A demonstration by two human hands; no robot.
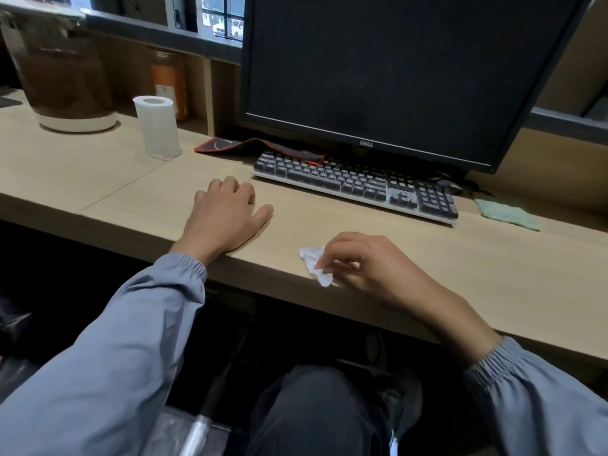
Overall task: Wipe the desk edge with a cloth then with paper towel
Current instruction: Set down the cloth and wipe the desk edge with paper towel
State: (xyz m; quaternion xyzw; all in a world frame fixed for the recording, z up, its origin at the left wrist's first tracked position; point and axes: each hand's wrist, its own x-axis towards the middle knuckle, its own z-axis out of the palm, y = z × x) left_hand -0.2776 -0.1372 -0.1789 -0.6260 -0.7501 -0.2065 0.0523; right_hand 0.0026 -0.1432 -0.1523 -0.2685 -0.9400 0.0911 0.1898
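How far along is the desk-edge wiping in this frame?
The cloth pass looks finished: the green cloth lies set aside right of the keyboard. In hand: the right hand pinches a crumpled paper towel at the desk edge; the left hand rests idle. Left: finishing the paper pass.

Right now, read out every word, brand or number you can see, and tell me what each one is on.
"DELL": on the bottom bezel of the monitor.
Key legends on the keyboard: too small to read.
Orange label on the bottle behind the paper towel roll: blurred, unreadable.
The crumpled paper towel pinched by the right hand: no print visible.
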